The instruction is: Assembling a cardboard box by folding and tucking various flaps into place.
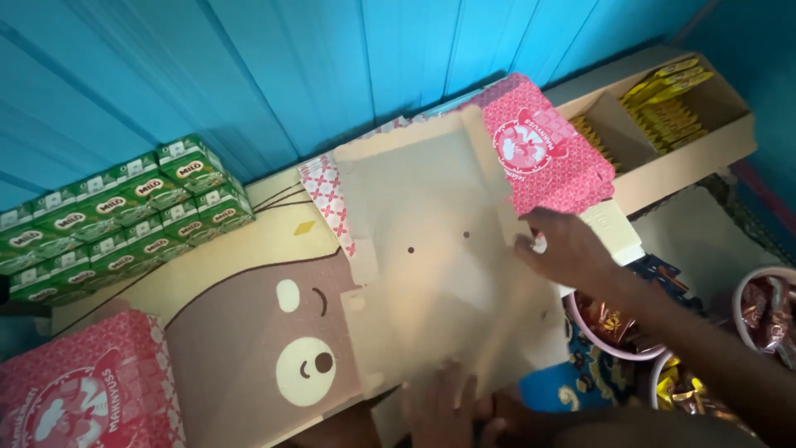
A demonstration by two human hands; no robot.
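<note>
1. A person's right hand (568, 249) is pressing on the right edge of an unfolded cardboard box (439, 249), fingers spread flat rather than closed around it.
2. The left hand (444, 406), blurred, is resting on the cardboard's near edge; whether it is gripping cannot be told.
3. The cardboard is lying across a table with a bear face (282, 340), its pink patterned flap (539, 149) folding up at the far right corner.
4. Left of the cardboard, green drink cartons (116, 216) are standing in rows against a blue wall (249, 66).
5. Right of it, a tray of yellow packets (663, 108) is sitting, and bowls of wrapped sweets (613, 323) below.
6. A pink box (83, 390) is lying near left.
</note>
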